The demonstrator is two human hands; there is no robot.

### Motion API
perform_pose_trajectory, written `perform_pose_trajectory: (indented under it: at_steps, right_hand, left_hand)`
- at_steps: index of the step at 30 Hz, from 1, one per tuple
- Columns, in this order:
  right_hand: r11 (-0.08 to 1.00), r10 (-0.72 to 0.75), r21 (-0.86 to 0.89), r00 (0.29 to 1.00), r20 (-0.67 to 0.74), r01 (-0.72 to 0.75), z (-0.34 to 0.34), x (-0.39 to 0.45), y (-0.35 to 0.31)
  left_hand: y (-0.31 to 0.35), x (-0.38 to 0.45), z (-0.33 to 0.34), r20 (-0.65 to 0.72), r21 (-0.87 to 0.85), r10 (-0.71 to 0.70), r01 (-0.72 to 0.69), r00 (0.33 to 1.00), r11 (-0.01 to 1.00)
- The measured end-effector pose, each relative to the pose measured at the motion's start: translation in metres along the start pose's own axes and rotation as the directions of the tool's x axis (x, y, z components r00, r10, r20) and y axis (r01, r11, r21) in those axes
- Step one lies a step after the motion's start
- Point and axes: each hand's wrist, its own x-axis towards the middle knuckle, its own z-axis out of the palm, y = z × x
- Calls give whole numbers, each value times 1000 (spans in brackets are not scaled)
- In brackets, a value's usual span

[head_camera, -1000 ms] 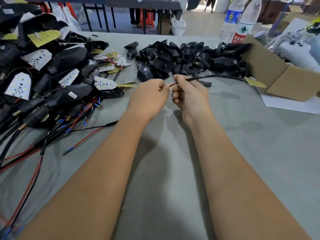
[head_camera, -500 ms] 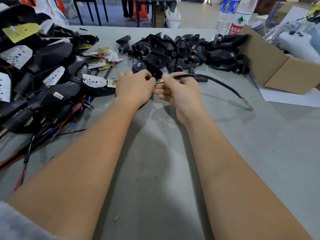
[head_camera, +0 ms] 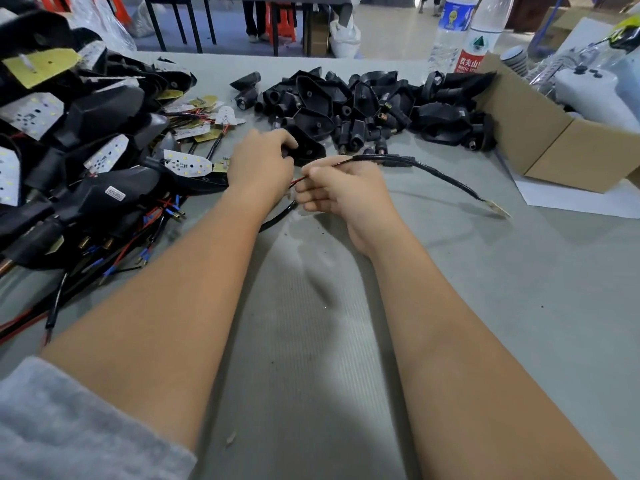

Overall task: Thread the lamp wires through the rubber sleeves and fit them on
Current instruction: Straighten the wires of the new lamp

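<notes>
Two hands work at the middle of the grey surface [head_camera: 485, 306], and two clear water bottles [head_camera: 464, 32] stand at about one o'clock beside one open cardboard box [head_camera: 554, 147]. The rubber sleeves [head_camera: 363, 105] lie in a black heap at twelve o'clock, too many and too overlapped to count; a larger pile of lamp housings [head_camera: 86, 150] with white LED boards fills the nine to ten o'clock side. The left hand [head_camera: 259, 164], forearm outstretched, curls its fingers over a black sleeve piece at the heap's near edge. The right hand [head_camera: 343, 188] pinches the lamp wire [head_camera: 433, 171], a thin black-sheathed lead with red showing at the fingertips, arcing toward three o'clock and ending in a small pale tab.
</notes>
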Motion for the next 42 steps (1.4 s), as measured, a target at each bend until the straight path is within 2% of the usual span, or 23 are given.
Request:
perform_pose_trajectory:
  at_steps: [3,5,7,9,12,13,16,18,21,26,30,32,36,42]
  right_hand:
    - [974,-96,-207,995,-33,87,1,0,4]
    - [954,-123,-284,989,-80,95,1,1,4]
    - [960,-113,-268,988,-104,82,2,0,3]
    - [981,-89,-178,992,-87,72,3,-2,1]
    - [994,-91,-65,995,-36,88,6,-6,1]
    - [993,-105,-58,994,-33,103,7,-7,1]
    - [992,-126,-37,989,-78,124,10,-10,0]
    - [991,-127,21,982,-138,131,11,-11,-2]
    - [987,-97,113,983,-157,115,7,-13,-6]
    - [987,-144,74,989,42,140,4,-23,-11]
    - [975,-169,149,986,7,166,5,-22,-15]
    - [966,-186,177,982,-39,190,5,-22,-16]
    - [961,-250,82,956,-150,264,6,-21,-15]
    - [954,-268,70,933,-241,292,9,-19,-12]
  left_hand:
    - [6,-7,-7,-19,21,-8,9,1000,1000]
    - [13,-11,-10,-19,63,14,-13,1000,998]
    - [18,-17,-12,-28,101,6,-4,1000,995]
    - [23,-23,-15,-65,171,-12,23,998,985]
    - [26,-35,-20,-120,226,52,-24,991,974]
    - [26,-39,-21,-127,166,48,-26,991,986]
    - [27,-54,-21,-161,-182,-85,55,983,982]
    - [29,-64,-18,-146,-424,-214,135,966,896]
    - [32,-74,-15,71,-738,-300,253,951,626]
    - [26,-75,-25,271,-889,-280,350,921,293]
    - [22,-77,-31,234,-956,-281,274,931,110]
    - [23,-79,-29,186,-968,-248,221,951,120]
    - [23,-80,-22,105,-952,-211,160,972,260]
    - [24,-79,-20,185,-919,-125,217,975,329]
